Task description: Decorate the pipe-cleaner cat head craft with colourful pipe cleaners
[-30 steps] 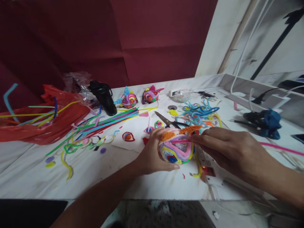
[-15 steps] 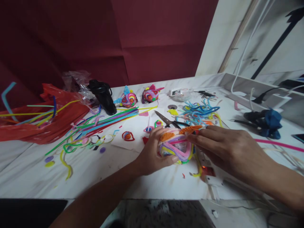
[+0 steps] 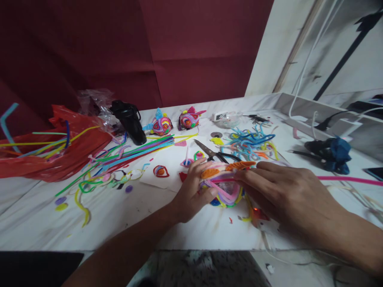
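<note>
A round ball covered in curved bands of multicoloured fuzzy pipe cleaner [image 3: 229,196] is held just above the near middle of the white, grey-veined marble-look desk [image 3: 119,235]. The left hand [image 3: 191,193] grasps its left side, thumb across the front and the other fingers over the top. The right hand [image 3: 281,193] is bent in at the ball's upper right, its fingertips on a bright pink fuzzy strand [image 3: 222,180] lying along the top edge of a triangular, pink-bordered window; whether they pinch or only press it I cannot tell, since the thumb is hidden. A length of the same pink [image 3: 347,180] runs out to the right from behind that hand. An orange fuzzy pointed piece [image 3: 241,165] sticks out from the ball's top, just above the right fingertips. Just beyond the ball, dark-bladed scissors with black handles [image 3: 212,153] lie partly open, near a tangled heap of blue fuzzy strands [image 3: 253,139]. To the left, a red-and-orange coiled disc [image 3: 161,171] rests on a sheet of white paper [image 3: 154,180]. Farther back sit two colourful fish-like figures [image 3: 162,123], beside an upright black bottle [image 3: 131,123].
</note>
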Available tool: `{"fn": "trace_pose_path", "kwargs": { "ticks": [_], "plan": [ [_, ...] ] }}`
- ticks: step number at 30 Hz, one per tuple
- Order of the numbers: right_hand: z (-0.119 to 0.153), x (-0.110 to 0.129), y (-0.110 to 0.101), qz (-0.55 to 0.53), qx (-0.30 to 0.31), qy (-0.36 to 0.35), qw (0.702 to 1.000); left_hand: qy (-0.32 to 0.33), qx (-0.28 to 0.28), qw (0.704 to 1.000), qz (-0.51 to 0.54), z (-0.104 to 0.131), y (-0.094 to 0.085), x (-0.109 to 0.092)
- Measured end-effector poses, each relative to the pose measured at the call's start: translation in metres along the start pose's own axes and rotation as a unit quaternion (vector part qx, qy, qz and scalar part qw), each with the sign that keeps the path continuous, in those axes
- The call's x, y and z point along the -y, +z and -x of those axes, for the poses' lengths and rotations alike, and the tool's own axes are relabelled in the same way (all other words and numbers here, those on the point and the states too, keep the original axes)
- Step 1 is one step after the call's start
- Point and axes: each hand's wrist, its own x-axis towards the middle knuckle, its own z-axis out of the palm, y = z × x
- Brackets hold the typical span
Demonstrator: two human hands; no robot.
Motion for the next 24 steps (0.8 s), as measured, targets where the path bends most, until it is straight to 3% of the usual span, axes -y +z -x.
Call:
{"fn": "trace_pose_path", "kwargs": {
  "ticks": [11, 24],
  "plan": [
    [0.001, 0.005, 0.009, -0.066, -0.007, 0.065, 0.996, 0.000, 0.002, 1.000, -0.005, 0.002, -0.001, 0.001],
    [0.006, 0.013, 0.016, -0.087, -0.016, 0.066, 0.994, 0.007, -0.034, 0.999, -0.017, 0.003, 0.003, 0.001]
  ]
}}
